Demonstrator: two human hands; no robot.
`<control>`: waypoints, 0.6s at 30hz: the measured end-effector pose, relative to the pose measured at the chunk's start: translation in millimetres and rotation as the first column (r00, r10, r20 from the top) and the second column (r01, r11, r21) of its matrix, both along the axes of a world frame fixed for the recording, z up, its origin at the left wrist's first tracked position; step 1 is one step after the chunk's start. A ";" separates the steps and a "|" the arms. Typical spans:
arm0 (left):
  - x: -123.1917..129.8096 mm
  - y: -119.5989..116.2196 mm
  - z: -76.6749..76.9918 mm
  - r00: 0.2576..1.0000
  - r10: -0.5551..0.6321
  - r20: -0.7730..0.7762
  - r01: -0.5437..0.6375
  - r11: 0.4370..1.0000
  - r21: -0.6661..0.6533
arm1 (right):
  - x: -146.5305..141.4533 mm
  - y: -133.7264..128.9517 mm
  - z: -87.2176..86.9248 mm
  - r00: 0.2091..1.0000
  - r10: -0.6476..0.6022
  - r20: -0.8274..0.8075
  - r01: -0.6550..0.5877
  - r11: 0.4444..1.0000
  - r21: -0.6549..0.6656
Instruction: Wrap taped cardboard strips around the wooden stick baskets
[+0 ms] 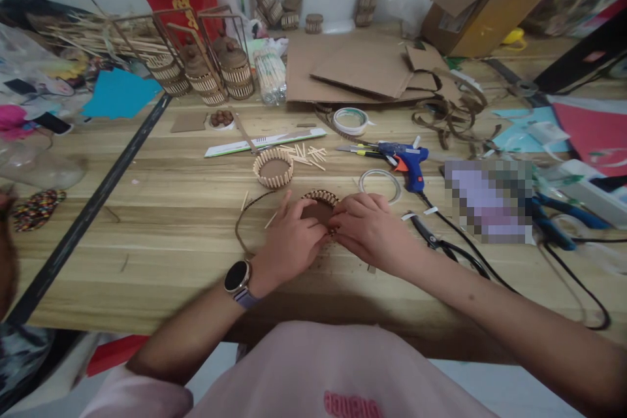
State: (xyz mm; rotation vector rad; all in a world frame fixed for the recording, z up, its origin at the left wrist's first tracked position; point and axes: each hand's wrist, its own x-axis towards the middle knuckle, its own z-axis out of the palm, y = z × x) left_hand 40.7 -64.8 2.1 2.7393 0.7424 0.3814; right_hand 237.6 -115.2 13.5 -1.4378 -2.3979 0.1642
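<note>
Both of my hands grip a small round basket (319, 209) with a brown base and a wall of short sticks, low over the table's front. My left hand (300, 228) closes on its left and near rim; my right hand (365, 225) pinches its right side. A thin dark strip (240, 225) curves out to the left from near my left hand; its end there is hidden. Just beyond stands a similar stick-walled ring (273, 170) with a brown base. Loose short sticks (308, 155) lie behind it.
A blue glue gun (409, 160) lies to the right, with black scissors (435, 241) and tape rolls (379, 186) nearby. Finished lidded baskets with tall handles (204, 78) stand back left. Cardboard sheets (353, 65) lie at the back. Another person's arm (7, 248) shows at far left.
</note>
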 end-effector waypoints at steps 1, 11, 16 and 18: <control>-0.1 -0.1 0.4 1.000 0.000 0.007 0.000 1.000 0.002 | 0.3 0.1 -0.4 1.000 0.000 -0.003 0.000 1.000 0.003; 1.8 -1.3 -4.2 0.997 0.077 0.008 -0.077 0.996 0.045 | -1.5 4.6 -4.1 0.999 -0.030 0.016 0.029 0.997 0.065; 0.3 9.2 21.1 0.935 0.228 0.273 -0.172 0.962 -0.214 | 5.5 -2.1 9.4 0.932 -0.216 -0.290 0.276 0.943 0.184; 0.7 9.2 31.6 0.877 0.343 0.338 -0.224 0.912 -0.344 | 6.5 -8.1 12.5 0.823 -0.354 -0.444 0.437 0.895 0.096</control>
